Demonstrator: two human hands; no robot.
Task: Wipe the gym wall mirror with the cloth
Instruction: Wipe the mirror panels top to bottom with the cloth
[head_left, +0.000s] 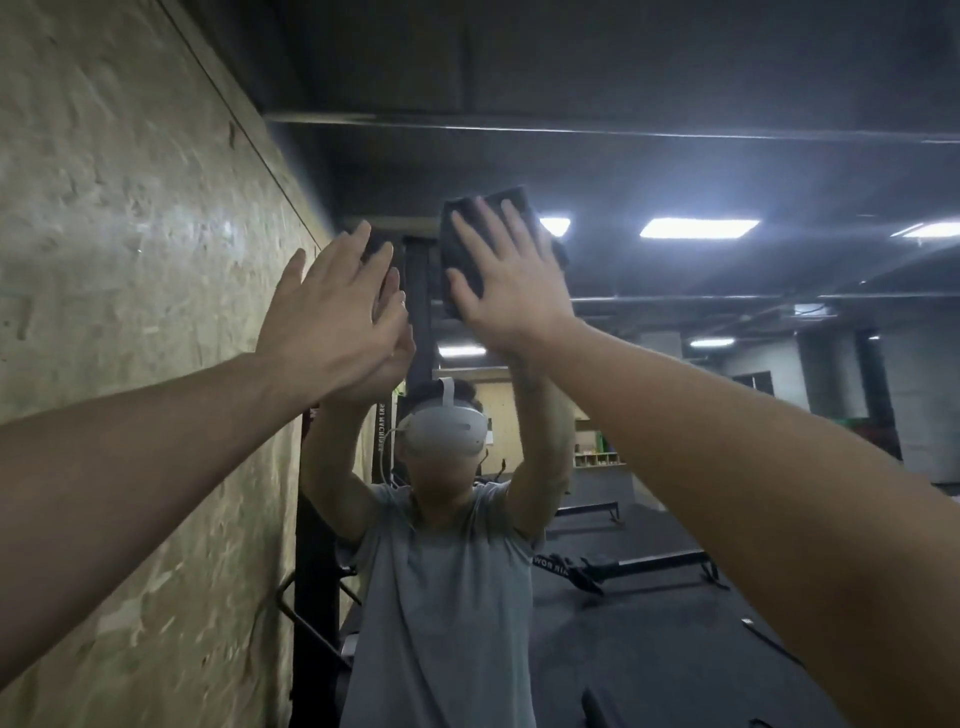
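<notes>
1. Head view: we are pressing the dark cloth (467, 244) flat against the mirror (675, 415) under our right hand (506, 280), fingers spread wide.
2. We are laying our left hand (332, 312) open on the glass just beside it.

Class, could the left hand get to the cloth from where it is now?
Probably yes. The left hand lies flat on the mirror beside the cloth, which the right hand presses to the glass; nothing shows between them.
</notes>
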